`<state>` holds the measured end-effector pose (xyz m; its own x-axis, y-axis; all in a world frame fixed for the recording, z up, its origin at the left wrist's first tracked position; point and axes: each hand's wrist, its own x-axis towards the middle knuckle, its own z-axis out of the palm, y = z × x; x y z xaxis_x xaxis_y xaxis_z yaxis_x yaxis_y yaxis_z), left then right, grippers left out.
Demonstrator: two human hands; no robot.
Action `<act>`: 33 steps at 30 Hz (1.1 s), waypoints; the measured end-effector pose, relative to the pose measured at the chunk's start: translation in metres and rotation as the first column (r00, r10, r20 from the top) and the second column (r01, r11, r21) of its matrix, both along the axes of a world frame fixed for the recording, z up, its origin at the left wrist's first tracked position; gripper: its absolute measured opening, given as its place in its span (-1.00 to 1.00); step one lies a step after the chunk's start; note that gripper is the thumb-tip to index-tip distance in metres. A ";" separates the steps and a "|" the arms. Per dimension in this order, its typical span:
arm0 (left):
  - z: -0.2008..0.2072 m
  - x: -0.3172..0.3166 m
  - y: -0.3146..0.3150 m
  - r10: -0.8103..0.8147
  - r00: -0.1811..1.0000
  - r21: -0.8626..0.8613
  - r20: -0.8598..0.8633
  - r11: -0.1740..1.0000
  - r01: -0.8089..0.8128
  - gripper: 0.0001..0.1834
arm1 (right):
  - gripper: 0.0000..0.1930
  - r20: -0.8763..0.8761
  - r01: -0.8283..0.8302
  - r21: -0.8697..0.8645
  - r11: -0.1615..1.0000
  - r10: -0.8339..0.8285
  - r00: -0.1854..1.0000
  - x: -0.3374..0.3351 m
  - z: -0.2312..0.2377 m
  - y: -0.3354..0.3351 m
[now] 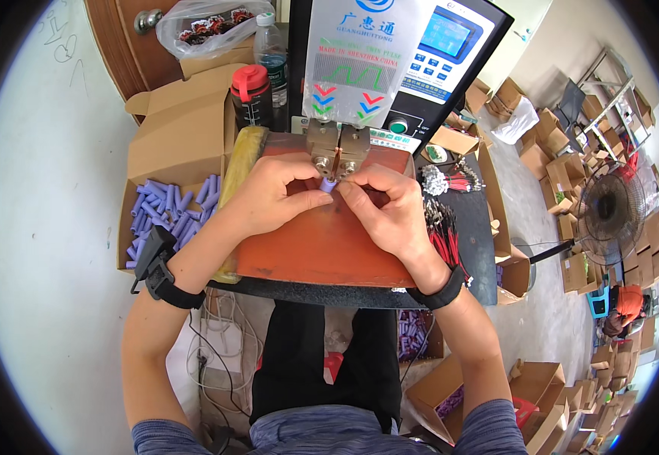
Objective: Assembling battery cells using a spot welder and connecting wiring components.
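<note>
Where the tall black-cased machine with a glossy white panel (pixel 398 64) stands at twelve o'clock, I judge the step in hand to be presenting one piece for a contact weld. From my remote post I have the bare left hand (pixel 273 193), at nine o'clock from the work, pinching a small smooth purple cylinder (pixel 328 185) between thumb and forefinger. The bare right hand (pixel 390 212), at four o'clock from it, has its fingertips drawn together just beside the cylinder; whether they grip anything, I cannot tell. The next move, I judge, calls for squaring the cylinder's far end to the silvery bolted metal electrode block (pixel 356 140) directly above; contact is too small to tell.

Materials, by descending size: below the hands, toward six o'clock, a flat, scuffed orange-brown slab (pixel 307 254); at ten o'clock, a buff cardboard box with raised flap (pixel 178 148), heaped with similar purple cylinders (pixel 174 205); alongside, a long, wrinkled yellow roll (pixel 242 163); at three o'clock, thin, flexible red-and-black wires (pixel 445 235).
</note>
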<state>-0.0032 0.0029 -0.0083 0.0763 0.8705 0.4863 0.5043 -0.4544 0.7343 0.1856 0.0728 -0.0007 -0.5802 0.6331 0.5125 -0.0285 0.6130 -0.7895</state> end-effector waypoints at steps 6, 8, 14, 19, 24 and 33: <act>0.002 0.002 0.001 -0.028 0.999 0.017 -0.019 0.999 0.028 -0.79 | -0.91 -0.007 0.026 0.000 1.000 -0.026 1.000 0.002 -0.005 0.001; 0.003 0.001 0.000 -0.014 0.998 0.060 -0.060 0.998 0.017 -0.80 | -0.88 0.121 0.097 0.071 0.993 -0.105 0.987 0.006 0.010 -0.007; -0.005 0.003 0.001 0.102 0.963 -0.085 0.249 0.993 -0.084 -0.85 | -0.81 0.060 0.232 0.175 0.957 -0.245 0.968 0.006 -0.003 0.000; 0.009 0.001 -0.004 0.145 0.989 -0.067 -0.017 0.987 -0.146 -0.88 | -0.90 0.017 0.232 0.038 0.972 -0.233 0.972 0.006 -0.005 -0.002; -0.001 0.002 0.000 0.029 0.999 0.053 -0.042 0.998 -0.027 -0.84 | -0.92 0.012 0.182 0.261 0.948 -0.191 0.981 0.006 0.003 -0.003; 0.004 0.002 -0.001 0.003 0.978 0.066 -0.209 0.998 0.011 -0.76 | -0.93 0.021 0.152 0.257 0.954 -0.163 0.986 0.006 0.007 -0.007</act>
